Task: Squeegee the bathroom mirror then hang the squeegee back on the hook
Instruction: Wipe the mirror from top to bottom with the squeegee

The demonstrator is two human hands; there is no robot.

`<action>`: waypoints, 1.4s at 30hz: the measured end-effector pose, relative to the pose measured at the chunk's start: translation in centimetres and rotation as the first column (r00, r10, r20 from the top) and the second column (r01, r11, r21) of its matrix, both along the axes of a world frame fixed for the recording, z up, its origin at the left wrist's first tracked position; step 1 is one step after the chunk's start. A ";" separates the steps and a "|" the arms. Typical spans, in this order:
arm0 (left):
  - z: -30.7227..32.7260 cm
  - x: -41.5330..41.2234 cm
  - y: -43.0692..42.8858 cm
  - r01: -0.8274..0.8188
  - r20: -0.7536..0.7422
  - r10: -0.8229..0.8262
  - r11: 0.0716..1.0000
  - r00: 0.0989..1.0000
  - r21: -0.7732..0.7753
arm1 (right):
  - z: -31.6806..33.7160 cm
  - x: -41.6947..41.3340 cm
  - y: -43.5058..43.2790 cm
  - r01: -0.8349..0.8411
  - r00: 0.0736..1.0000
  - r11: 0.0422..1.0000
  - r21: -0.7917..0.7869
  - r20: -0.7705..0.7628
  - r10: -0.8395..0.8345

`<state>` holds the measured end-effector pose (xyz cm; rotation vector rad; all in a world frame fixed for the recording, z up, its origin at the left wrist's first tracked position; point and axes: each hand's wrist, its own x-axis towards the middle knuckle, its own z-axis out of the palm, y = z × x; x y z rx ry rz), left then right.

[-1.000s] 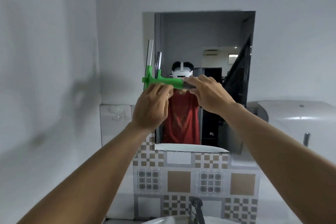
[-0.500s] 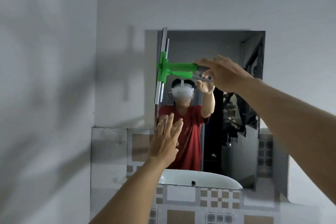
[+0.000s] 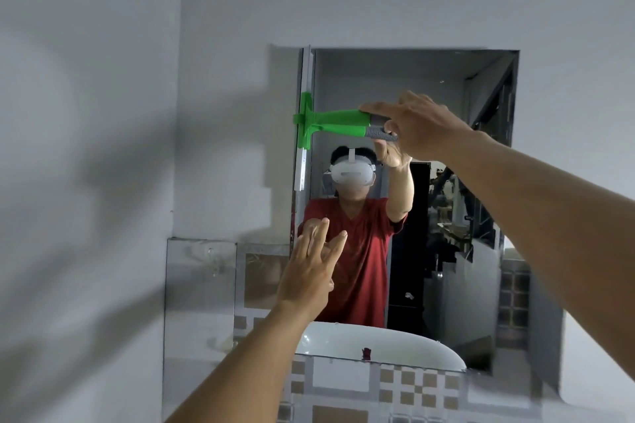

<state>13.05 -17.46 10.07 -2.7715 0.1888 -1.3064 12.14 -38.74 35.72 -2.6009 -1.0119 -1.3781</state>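
Observation:
The green squeegee (image 3: 330,117) has its long pale blade standing upright against the top left edge of the bathroom mirror (image 3: 395,86). My right hand (image 3: 417,125) grips the grey end of its handle, reaching in from the right. My left hand (image 3: 311,269) hovers lower down in front of the mirror's left side, fingers spread and holding nothing. A clear hook (image 3: 213,263) sits on the glossy panel left of the mirror, below the blade. The squeegee and my arm show doubled in the reflection.
A white wall (image 3: 103,113) runs along the left. Patterned brown and white tiles (image 3: 395,388) lie under the mirror. The mirror reflects a white basin rim (image 3: 378,342), a person in a red shirt and a dark doorway.
My left hand let go of the squeegee and dropped lower, open. My right hand carried the squeegee up to the mirror's top left edge. The view tilted upward.

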 end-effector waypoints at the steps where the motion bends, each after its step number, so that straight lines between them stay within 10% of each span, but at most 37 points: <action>1: -0.1 0.0 0.0 0.002 -0.008 -0.002 1.000 1.000 -0.003 | -0.1 0.0 -0.4 0.012 1.000 1.000 0.004 -0.004 -0.012; 23: 0.3 -0.3 -0.3 -0.067 -0.004 0.067 0.997 0.998 0.037 | -5.6 -1.4 -14.9 0.199 0.976 0.910 0.363 -0.159 -0.150; 42: -3.7 -2.0 0.7 0.056 -0.030 -0.057 0.998 0.998 -0.040 | -18.6 -2.9 -6.6 0.185 0.935 0.692 0.698 -0.342 0.096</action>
